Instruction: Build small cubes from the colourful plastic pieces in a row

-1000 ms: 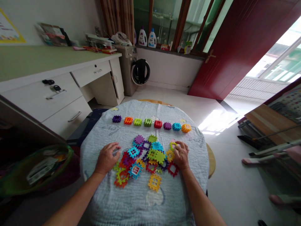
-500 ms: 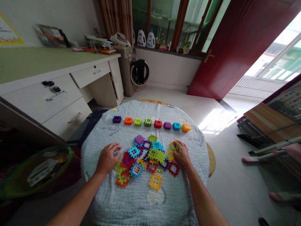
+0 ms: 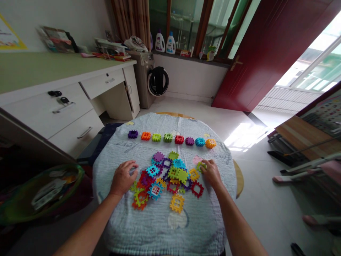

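Observation:
My right hand pinches a yellow-green toothed building piece at the right side of a loose pile. Left of the pile, my left hand rests on the cloth with fingers bent and a gap between thumb and fingertips; nothing shows in it. The pile mixes flat interlocking plastic pieces, among them a blue window piece, a purple piece, a green window piece and a red open frame. A yellow window piece lies nearest me.
Behind the pile, a row of several assembled cubes runs from a dark purple cube to a yellow-orange cube. A pale blue cloth covers the round table. A green basket stands left; a white desk is beyond it.
My right hand has moved slightly right, drawing the yellow-green piece away from the pile's edge. My left hand has stayed nearly in place.

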The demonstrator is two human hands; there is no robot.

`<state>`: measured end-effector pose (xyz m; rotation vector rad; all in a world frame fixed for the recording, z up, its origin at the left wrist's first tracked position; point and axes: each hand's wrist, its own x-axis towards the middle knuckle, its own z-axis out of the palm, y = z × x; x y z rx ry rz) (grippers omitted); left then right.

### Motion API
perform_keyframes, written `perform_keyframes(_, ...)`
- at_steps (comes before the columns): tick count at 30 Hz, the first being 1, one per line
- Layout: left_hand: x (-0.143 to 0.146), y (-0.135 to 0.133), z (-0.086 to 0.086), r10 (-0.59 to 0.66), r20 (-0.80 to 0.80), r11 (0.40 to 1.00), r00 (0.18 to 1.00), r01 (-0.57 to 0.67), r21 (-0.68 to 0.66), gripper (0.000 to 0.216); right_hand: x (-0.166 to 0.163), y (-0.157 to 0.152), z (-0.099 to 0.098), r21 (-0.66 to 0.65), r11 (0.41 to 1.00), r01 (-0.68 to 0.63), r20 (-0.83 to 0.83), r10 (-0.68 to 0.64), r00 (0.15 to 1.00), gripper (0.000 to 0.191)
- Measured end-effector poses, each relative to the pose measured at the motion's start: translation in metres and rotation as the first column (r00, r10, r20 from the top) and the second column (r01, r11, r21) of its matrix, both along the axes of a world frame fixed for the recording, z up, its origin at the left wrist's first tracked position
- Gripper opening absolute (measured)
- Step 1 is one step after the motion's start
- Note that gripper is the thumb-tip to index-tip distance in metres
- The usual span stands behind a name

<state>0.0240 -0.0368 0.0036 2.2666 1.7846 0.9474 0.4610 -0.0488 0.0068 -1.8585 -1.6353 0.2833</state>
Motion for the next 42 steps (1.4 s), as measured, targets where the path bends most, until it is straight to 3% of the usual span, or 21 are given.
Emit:
perform_keyframes(4,0.0,0.001,-0.001,-0.01,0.001,1.0,1.0,0.01,0.013,0.017,0.006,-0.003,0.0,0.086,0.993,0.083,0.086,-0.09,0.992,0.037)
perform_keyframes(9,0.0,0.001,-0.001,0.004,0.002,1.0,1.0,-0.004,0.014,0.017,0.006,-0.011,0.001,-0.116,0.993,-0.035,0.167,0.054,0.985,0.039)
perform_keyframes(11,0.0,0.0,-0.001,0.006,-0.003,1.0,1.0,-0.006,0.011,0.017,0.001,-0.013,0.005,-0.195,0.981,-0.01,0.212,0.053,0.976,0.044)
perform_keyframes(14,0.0,0.0,0.0,0.004,-0.01,1.0,1.0,-0.004,0.003,0.017,-0.018,-0.014,0.021,-0.177,0.983,0.044,0.241,-0.001,0.97,0.049)
perform_keyframes(15,0.0,0.0,0.001,0.006,-0.009,1.0,1.0,-0.006,0.0,0.017,-0.028,-0.014,0.029,-0.148,0.989,0.015,0.234,0.02,0.972,0.05)
perform_keyframes(17,0.001,0.0,0.001,0.011,-0.004,1.0,1.0,-0.011,-0.005,0.017,-0.053,-0.015,0.044,-0.114,0.978,-0.174,0.194,0.193,0.962,0.048)
perform_keyframes(19,0.001,0.0,0.002,0.018,0.002,1.0,1.0,-0.018,-0.009,0.016,-0.079,-0.018,0.056,-0.165,0.916,-0.365,0.174,0.391,0.904,0.053)
perform_keyframes(22,0.001,-0.001,0.002,0.021,0.012,1.0,1.0,-0.021,-0.013,0.017,-0.109,-0.023,0.062,-0.264,0.885,-0.384,0.202,0.44,0.875,0.069)
perform_keyframes(24,0.002,-0.001,0.003,0.02,0.017,1.0,1.0,-0.019,-0.014,0.017,-0.116,-0.025,0.059,-0.305,0.897,-0.321,0.215,0.393,0.894,0.066)
perform_keyframes(29,0.001,-0.001,0.003,0.013,0.017,1.0,1.0,-0.013,-0.011,0.016,-0.104,-0.027,0.056,-0.28,0.906,-0.317,0.151,0.367,0.918,0.052)
perform_keyframes(34,0.0,0.0,0.001,0.012,0.01,1.0,1.0,-0.012,-0.008,0.016,-0.087,-0.029,0.058,-0.21,0.918,-0.337,0.062,0.356,0.932,0.049)
perform_keyframes(42,0.0,0.0,-0.001,0.009,-0.002,1.0,1.0,-0.009,-0.001,0.017,-0.08,-0.033,0.045,-0.139,0.895,-0.423,-0.115,0.41,0.905,0.046)
